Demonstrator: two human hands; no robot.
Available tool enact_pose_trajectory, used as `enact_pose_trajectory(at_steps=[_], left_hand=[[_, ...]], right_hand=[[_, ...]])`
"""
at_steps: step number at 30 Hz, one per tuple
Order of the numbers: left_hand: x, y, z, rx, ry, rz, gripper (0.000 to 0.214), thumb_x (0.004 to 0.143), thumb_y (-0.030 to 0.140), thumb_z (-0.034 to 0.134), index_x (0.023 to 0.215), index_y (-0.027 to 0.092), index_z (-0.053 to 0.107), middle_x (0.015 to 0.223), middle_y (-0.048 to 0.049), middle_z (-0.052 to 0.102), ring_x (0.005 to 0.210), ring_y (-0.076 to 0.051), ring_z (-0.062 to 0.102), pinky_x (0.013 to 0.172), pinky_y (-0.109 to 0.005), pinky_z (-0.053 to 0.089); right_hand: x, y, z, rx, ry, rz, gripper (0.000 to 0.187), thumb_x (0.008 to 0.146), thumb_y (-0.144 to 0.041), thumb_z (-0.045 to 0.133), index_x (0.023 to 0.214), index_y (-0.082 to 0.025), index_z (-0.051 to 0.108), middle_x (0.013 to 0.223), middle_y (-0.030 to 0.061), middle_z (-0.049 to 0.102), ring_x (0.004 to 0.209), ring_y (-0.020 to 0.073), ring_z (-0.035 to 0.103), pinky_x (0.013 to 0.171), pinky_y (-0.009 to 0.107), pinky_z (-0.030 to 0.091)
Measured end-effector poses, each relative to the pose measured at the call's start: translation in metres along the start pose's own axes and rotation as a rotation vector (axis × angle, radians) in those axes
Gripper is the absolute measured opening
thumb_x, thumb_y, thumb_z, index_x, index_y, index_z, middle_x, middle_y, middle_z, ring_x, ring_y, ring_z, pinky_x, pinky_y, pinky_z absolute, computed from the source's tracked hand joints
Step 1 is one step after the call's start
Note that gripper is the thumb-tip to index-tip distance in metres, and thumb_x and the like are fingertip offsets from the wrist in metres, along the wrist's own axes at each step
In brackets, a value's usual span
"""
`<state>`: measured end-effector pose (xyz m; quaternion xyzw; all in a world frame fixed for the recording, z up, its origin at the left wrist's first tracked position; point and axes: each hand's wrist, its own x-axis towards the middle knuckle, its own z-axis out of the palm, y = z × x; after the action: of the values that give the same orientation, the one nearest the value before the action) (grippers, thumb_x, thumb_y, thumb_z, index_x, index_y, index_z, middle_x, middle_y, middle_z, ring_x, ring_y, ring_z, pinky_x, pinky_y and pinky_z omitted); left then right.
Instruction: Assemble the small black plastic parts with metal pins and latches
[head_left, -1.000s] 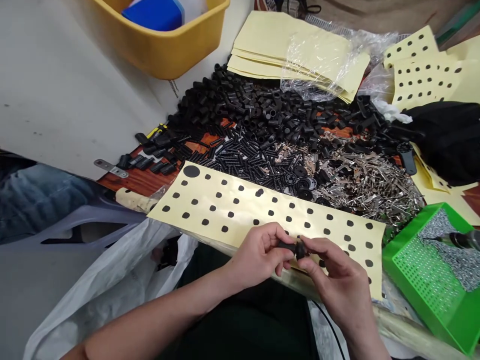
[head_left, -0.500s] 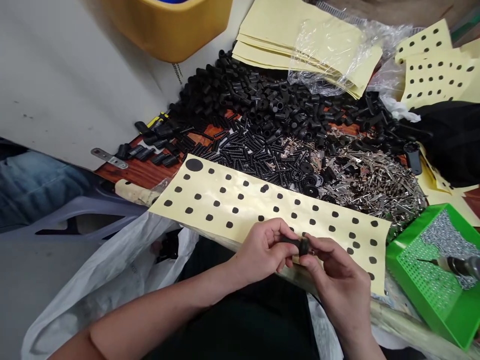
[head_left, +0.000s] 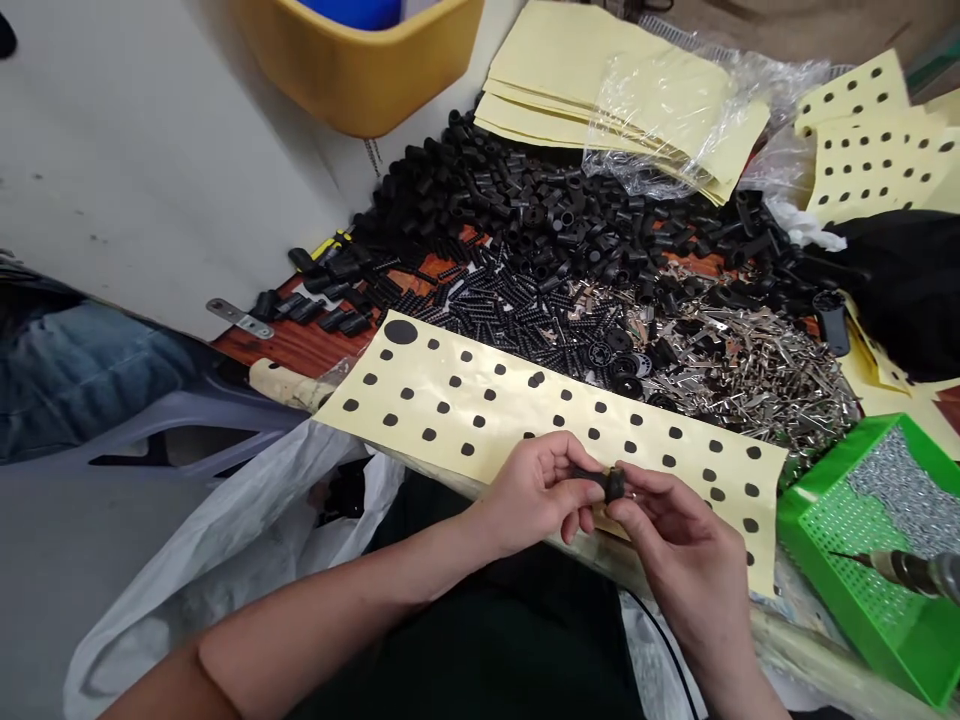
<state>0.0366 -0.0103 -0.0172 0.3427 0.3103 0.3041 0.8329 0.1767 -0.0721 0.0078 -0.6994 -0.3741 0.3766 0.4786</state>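
My left hand (head_left: pixel 536 490) pinches a small black plastic sleeve (head_left: pixel 592 478) by one end. At its other end, my right hand (head_left: pixel 675 530) holds a round black cap (head_left: pixel 616 485) with its fingertips, and the two parts look joined. Both hands hover over the lower edge of a cream sheet printed with black dots (head_left: pixel 480 420). Behind that sheet lie a heap of black plastic sleeves (head_left: pixel 540 190), many black ribbed rods (head_left: pixel 510 300) and a spread of silver metal pieces (head_left: pixel 757 365), all loose.
A green perforated tray (head_left: pixel 847 570) of grey screws sits at the right, with a pointed hand tool (head_left: pixel 907 570) above it. A yellow tub (head_left: pixel 360 70), bagged cream sheets (head_left: pixel 622 110), black cloth (head_left: pixel 900 285) and a white plastic bag (head_left: pixel 225 560) surround the work. A jeans-clad leg (head_left: pixel 90 370) shows at the left.
The whole view has drifted slightly. My fingers have turned the black part a little between them, and the pointed tool has dropped lower over the green tray.
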Motion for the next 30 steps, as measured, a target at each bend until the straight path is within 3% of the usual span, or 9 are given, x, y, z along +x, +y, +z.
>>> enact_pose_trajectory(at_steps=[4, 8, 11, 14, 18, 21, 23, 28, 30], left_hand=[[-0.001, 0.004, -0.002, -0.007, -0.08, -0.032, 0.011, 0.077, 0.018, 0.062, 0.084, 0.014, 0.056, 0.056, 0.0023, 0.061, 0.043, -0.008, 0.056, 0.047, -0.019, 0.047], [-0.001, 0.005, 0.001, 0.032, -0.036, -0.032, 0.011, 0.075, 0.015, 0.061, 0.083, 0.015, 0.054, 0.052, 0.0049, 0.058, 0.041, -0.008, 0.054, 0.044, -0.019, 0.046], [-0.002, 0.004, 0.004, 0.055, -0.014, -0.04, 0.011, 0.074, 0.016, 0.06, 0.083, 0.016, 0.053, 0.05, 0.0048, 0.057, 0.04, -0.008, 0.053, 0.04, -0.017, 0.043], [-0.001, 0.004, 0.003, 0.074, -0.006, -0.047, 0.011, 0.075, 0.018, 0.06, 0.083, 0.016, 0.052, 0.047, 0.0053, 0.056, 0.037, -0.008, 0.049, 0.036, -0.015, 0.039], [0.0, 0.005, 0.003, 0.09, -0.021, -0.065, 0.01, 0.076, 0.018, 0.058, 0.084, 0.016, 0.051, 0.045, 0.0058, 0.055, 0.034, -0.007, 0.046, 0.033, -0.014, 0.036], [0.0, 0.006, 0.004, 0.093, -0.007, -0.056, 0.009, 0.076, 0.016, 0.057, 0.083, 0.017, 0.051, 0.045, 0.0066, 0.054, 0.034, -0.006, 0.045, 0.033, -0.014, 0.036], [0.0, 0.006, 0.005, 0.086, 0.014, -0.047, 0.009, 0.076, 0.014, 0.057, 0.082, 0.017, 0.051, 0.046, 0.0071, 0.053, 0.035, -0.006, 0.045, 0.035, -0.015, 0.037], [-0.003, 0.006, 0.007, 0.069, 0.039, -0.017, 0.01, 0.075, 0.01, 0.057, 0.079, 0.016, 0.051, 0.05, 0.0063, 0.054, 0.039, -0.006, 0.047, 0.038, -0.015, 0.037], [-0.004, 0.005, 0.007, 0.07, 0.026, -0.005, 0.01, 0.076, 0.011, 0.058, 0.077, 0.017, 0.05, 0.05, 0.0062, 0.054, 0.039, -0.006, 0.047, 0.038, -0.015, 0.037]], right_hand=[[0.004, -0.004, -0.007, 0.05, -0.063, 0.093, 0.034, 0.057, -0.032, 0.086, 0.088, -0.021, 0.076, 0.082, 0.0063, 0.077, 0.074, 0.0198, 0.074, 0.07, 0.027, 0.063], [0.009, -0.004, -0.018, 0.034, -0.187, 0.12, 0.038, 0.058, -0.03, 0.086, 0.093, -0.021, 0.074, 0.089, 0.0068, 0.077, 0.079, 0.0198, 0.074, 0.075, 0.027, 0.063], [0.012, -0.002, -0.021, -0.013, -0.275, 0.089, 0.035, 0.061, -0.03, 0.085, 0.092, -0.02, 0.073, 0.083, 0.0058, 0.076, 0.076, 0.0194, 0.073, 0.073, 0.026, 0.062], [0.012, -0.001, -0.02, -0.163, -0.248, -0.14, 0.027, 0.07, -0.029, 0.08, 0.094, -0.021, 0.071, 0.083, 0.0044, 0.076, 0.073, 0.0187, 0.073, 0.069, 0.026, 0.063], [0.008, 0.002, -0.018, -0.513, -0.091, -0.679, 0.018, 0.081, -0.021, 0.07, 0.099, -0.022, 0.069, 0.085, 0.0039, 0.074, 0.073, 0.0181, 0.072, 0.069, 0.028, 0.062], [0.006, 0.004, -0.016, -0.577, -0.075, -0.843, 0.024, 0.083, -0.014, 0.068, 0.105, -0.022, 0.068, 0.086, 0.0044, 0.075, 0.076, 0.0181, 0.072, 0.072, 0.028, 0.063], [0.006, 0.006, -0.016, -0.512, -0.078, -0.756, 0.025, 0.08, -0.015, 0.071, 0.104, -0.023, 0.068, 0.085, 0.0033, 0.075, 0.073, 0.0181, 0.072, 0.07, 0.029, 0.063], [0.01, 0.004, -0.015, -0.109, -0.185, -0.125, 0.027, 0.066, -0.029, 0.083, 0.089, -0.021, 0.072, 0.078, 0.0034, 0.076, 0.066, 0.0196, 0.073, 0.063, 0.029, 0.064], [0.012, 0.002, -0.015, -0.008, -0.246, 0.028, 0.031, 0.062, -0.033, 0.085, 0.086, -0.019, 0.072, 0.079, 0.0056, 0.077, 0.069, 0.0217, 0.074, 0.065, 0.03, 0.065]])
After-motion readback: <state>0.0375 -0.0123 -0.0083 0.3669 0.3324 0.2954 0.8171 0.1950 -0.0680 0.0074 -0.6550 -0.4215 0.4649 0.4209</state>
